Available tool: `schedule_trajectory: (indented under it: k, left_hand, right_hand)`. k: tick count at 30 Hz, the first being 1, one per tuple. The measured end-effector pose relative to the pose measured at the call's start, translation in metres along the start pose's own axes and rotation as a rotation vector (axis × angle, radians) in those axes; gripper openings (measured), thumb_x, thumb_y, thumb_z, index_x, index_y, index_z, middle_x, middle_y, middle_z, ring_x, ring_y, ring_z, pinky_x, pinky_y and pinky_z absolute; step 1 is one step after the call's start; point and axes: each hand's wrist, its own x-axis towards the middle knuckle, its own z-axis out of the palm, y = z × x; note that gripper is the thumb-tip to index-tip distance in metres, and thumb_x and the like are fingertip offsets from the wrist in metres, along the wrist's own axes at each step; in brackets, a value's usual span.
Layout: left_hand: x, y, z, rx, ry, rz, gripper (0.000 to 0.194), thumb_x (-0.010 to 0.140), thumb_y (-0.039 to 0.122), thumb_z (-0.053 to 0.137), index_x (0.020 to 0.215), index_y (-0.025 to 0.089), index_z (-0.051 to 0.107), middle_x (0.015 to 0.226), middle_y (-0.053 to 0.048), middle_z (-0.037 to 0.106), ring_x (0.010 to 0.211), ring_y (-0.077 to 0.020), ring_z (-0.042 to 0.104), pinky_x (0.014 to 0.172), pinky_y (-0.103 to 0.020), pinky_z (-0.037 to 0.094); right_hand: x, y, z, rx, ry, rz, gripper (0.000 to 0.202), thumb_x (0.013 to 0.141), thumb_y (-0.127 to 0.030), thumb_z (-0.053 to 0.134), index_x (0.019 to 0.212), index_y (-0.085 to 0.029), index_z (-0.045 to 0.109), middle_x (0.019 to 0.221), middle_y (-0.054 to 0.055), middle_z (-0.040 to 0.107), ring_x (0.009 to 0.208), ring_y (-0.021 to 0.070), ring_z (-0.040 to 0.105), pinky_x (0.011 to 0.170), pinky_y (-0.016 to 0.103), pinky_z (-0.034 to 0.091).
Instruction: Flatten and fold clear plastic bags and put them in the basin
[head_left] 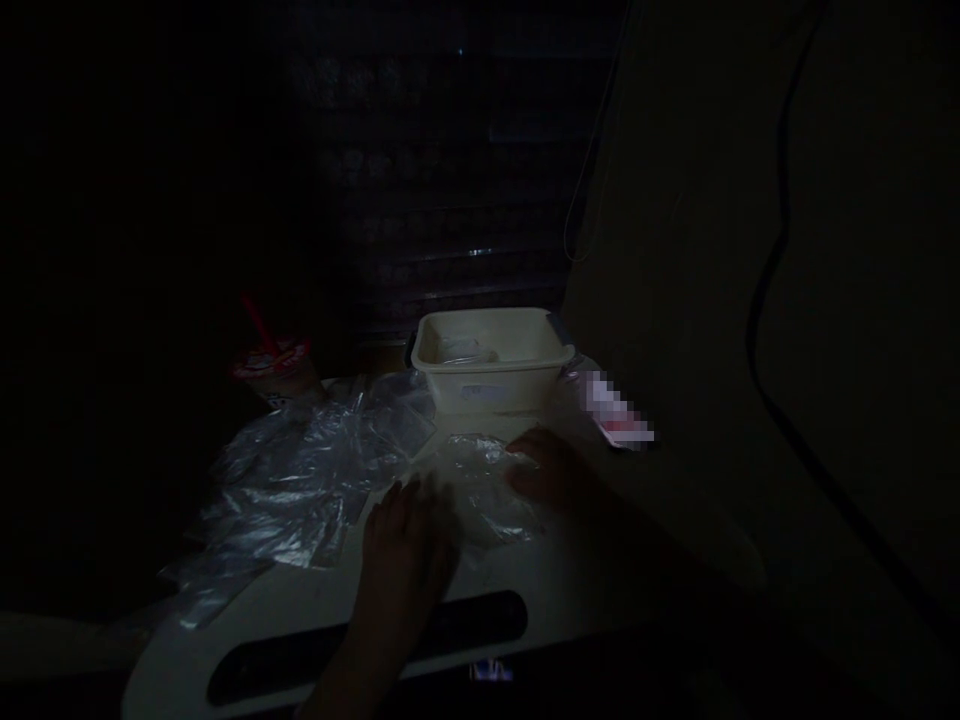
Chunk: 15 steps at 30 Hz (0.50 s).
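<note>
A clear plastic bag point(491, 490) lies flat on the white table point(300, 610) in front of me. My left hand point(409, 545) is palm down at the bag's left side, fingers stretched forward and somewhat blurred. I see nothing in it. At the bag's right edge is my right hand point(559, 470), its thumb and fingers apart and reaching over the plastic. In this dim light, whether its fingertips touch the bag is unclear. To the left spreads a loose heap of clear plastic bags point(292, 500).
A cream plastic bin point(487, 390) with clear plastic inside stands behind the bag. At the back left is a sealed cup point(281, 375) with a red straw. A pixelated packet point(616, 412) lies right of the bin. A dark cord point(757, 330) hangs along the right wall.
</note>
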Motion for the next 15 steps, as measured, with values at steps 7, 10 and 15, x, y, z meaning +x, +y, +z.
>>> schedule_trajectory:
  k: [7,10,15]
  left_hand:
    - [-0.012,0.007,0.007,0.046,-0.045,-0.02,0.034,0.078,0.024,0.037,0.108,0.014,0.048,0.114,-0.012,0.048,0.111,-0.0283,0.034,0.087,-0.047,0.029]
    - [-0.009,0.009,0.004,0.055,-0.096,-0.021,0.035,0.078,0.023,0.035,0.11,0.015,0.047,0.116,-0.012,0.047,0.112,-0.0276,0.034,0.087,-0.048,0.027]
    - [-0.008,0.01,0.001,0.049,-0.14,-0.018,0.035,0.079,0.022,0.035,0.111,0.015,0.046,0.118,-0.011,0.046,0.114,-0.0266,0.032,0.088,-0.048,0.026]
  right_hand:
    - [0.003,-0.006,0.012,-0.076,-0.09,-0.156,0.033,0.065,-0.036,0.058,0.089,-0.015,0.059,0.087,0.007,0.057,0.083,0.0189,0.049,0.075,0.032,0.037]
    - [0.005,-0.008,0.011,-0.089,-0.101,-0.146,0.029,0.066,-0.033,0.057,0.089,-0.015,0.06,0.087,0.007,0.057,0.084,0.0185,0.049,0.076,0.032,0.036]
    - [0.007,-0.009,0.009,-0.098,-0.148,-0.144,0.023,0.067,-0.027,0.056,0.087,-0.017,0.061,0.086,0.006,0.057,0.084,0.0175,0.048,0.076,0.03,0.035]
